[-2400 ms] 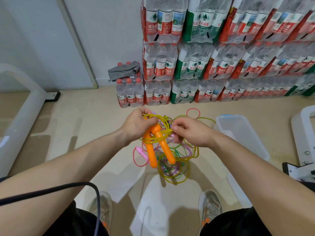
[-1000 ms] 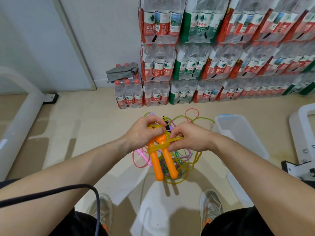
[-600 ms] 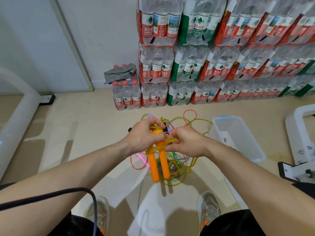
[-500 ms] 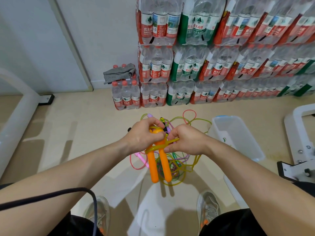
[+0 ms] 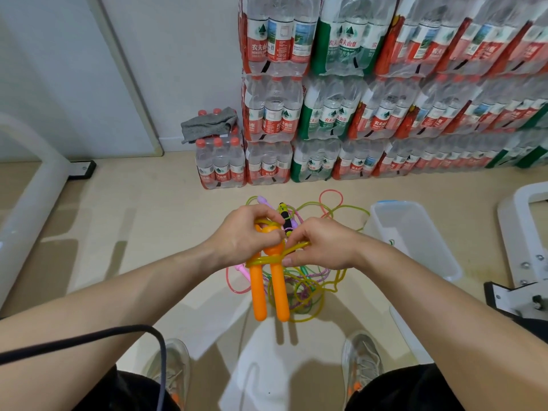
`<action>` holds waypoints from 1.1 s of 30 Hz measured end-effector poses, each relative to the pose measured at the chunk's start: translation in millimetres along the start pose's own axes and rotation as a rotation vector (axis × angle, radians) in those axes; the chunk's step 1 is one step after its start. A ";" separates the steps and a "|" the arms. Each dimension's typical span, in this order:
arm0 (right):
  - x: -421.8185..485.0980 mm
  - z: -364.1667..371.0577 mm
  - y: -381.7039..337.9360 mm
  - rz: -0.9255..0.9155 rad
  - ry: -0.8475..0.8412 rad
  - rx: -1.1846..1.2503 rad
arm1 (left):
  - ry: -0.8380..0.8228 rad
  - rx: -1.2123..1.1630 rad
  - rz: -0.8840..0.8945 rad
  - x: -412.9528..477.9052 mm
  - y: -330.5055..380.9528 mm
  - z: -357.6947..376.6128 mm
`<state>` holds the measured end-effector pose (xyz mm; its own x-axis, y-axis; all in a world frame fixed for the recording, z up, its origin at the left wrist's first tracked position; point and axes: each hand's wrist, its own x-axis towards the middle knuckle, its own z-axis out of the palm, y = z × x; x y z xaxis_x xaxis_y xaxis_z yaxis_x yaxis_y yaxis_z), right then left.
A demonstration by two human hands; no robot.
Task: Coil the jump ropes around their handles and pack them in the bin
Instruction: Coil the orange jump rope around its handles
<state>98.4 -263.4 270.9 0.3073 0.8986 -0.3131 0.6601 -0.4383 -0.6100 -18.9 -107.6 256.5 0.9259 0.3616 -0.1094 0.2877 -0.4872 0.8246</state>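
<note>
Orange handles in left hand's curled fingers; right hand pinches yellow rope beside them

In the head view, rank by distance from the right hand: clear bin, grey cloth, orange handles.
1. Orange handles, just left of the right hand, which pinches the yellow rope.
2. Clear bin, on the floor to the right.
3. Grey cloth, far back-left on a bottle pack.

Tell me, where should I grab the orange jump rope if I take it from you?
Wrap one hand round both orange handles at their bare lower halves, coming up from below. They hang side by side pointing down, so one grip probably catches both. Their tops are bound in yellow cord and covered by the left hand and right hand.
</note>
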 end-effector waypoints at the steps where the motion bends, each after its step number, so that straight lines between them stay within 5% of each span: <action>1: -0.6 -0.3 -0.1 0.008 0.003 -0.014 | 0.001 -0.008 0.000 -0.6 0.5 1.2; 9: -4.4 -2.4 -4.5 0.044 -0.083 -0.164 | 0.069 0.021 0.035 -8.7 2.5 16.9; 15: -2.2 -0.6 -1.6 0.076 0.024 0.068 | 0.122 -0.004 0.049 -6.8 6.4 11.5; 20: -4.8 -1.6 2.6 0.026 -0.055 0.151 | 0.051 0.088 0.037 -5.9 2.2 6.1; 33: -6.6 -6.5 4.3 0.191 0.216 -0.092 | -0.008 0.107 0.103 -0.1 9.8 3.7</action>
<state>103.7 -271.1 275.1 0.5638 0.7880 -0.2474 0.6329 -0.6047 -0.4836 -15.2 -115.3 262.5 0.9535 0.2996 -0.0319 0.2153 -0.6034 0.7678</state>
